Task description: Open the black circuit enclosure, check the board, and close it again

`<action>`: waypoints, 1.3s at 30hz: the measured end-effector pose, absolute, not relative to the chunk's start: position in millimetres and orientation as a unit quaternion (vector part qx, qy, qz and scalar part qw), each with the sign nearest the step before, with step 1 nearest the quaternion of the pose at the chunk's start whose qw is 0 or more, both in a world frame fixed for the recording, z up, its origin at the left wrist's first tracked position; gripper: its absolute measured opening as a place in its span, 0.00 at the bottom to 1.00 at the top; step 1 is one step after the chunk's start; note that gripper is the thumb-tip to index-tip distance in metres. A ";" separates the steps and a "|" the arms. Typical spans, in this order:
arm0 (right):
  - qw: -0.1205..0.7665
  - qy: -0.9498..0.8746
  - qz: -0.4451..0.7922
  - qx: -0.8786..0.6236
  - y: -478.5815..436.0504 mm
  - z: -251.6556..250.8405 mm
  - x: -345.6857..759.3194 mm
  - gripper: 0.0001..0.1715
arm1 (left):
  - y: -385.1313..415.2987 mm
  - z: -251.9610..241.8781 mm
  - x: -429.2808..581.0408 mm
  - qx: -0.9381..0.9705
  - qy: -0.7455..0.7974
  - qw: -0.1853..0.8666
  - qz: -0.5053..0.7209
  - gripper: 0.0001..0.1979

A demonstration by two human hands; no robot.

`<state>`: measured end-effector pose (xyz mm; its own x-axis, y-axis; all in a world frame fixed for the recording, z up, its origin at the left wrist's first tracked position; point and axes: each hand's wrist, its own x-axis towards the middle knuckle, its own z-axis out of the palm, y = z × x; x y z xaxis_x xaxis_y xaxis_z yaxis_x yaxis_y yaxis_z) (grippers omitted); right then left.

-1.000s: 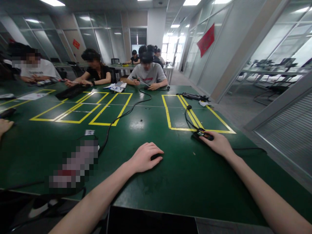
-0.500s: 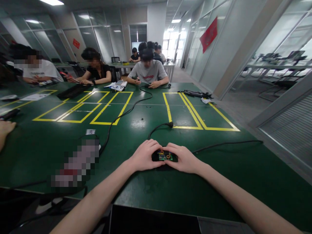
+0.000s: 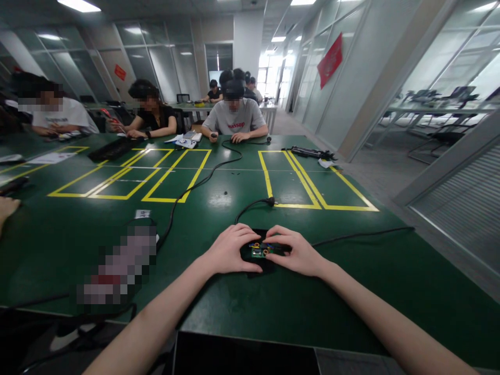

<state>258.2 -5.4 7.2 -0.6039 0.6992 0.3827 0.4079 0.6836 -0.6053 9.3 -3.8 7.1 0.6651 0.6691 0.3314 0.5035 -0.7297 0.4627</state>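
Note:
A small green circuit board (image 3: 257,252) with copper coils and thin coloured wires sits over a dark flat piece (image 3: 261,269) on the table. Around its left side curves my left hand (image 3: 231,251), thumb and fingers spread apart with a gap between them. At the board's right end, my right hand (image 3: 299,252) has its thumb and index finger on opposite edges of it. Whether the dark piece is a casing or a mat is hard to tell, as my fingers cover part of it.
A black plug (image 3: 271,201) on a cable lies just beyond my hands. To the left is a blurred-out long object (image 3: 121,263) beside another cable. Yellow tape (image 3: 230,202) is absent there but outlines rectangles farther off. Several people sit across the table.
My left thumb has drawn away from the board's lower edge, and the hands have parted slightly. More of the dark piece shows. The person opposite has lowered what they held.

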 end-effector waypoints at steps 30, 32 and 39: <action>0.273 -0.852 0.179 -0.410 2.3 -5.1 253.9 0.33 | 7.9 -2.3 2.7 0.873 0.382 0.130 0.274 0.05; 0.261 -0.851 0.173 -0.421 2.5 -5.6 252.3 0.29 | 9.0 -3.2 3.9 0.874 0.388 0.119 0.269 0.05; 0.273 -0.857 0.158 -0.407 6.6 -11.7 249.3 0.19 | 10.3 -5.8 8.8 0.871 0.402 0.094 0.267 0.05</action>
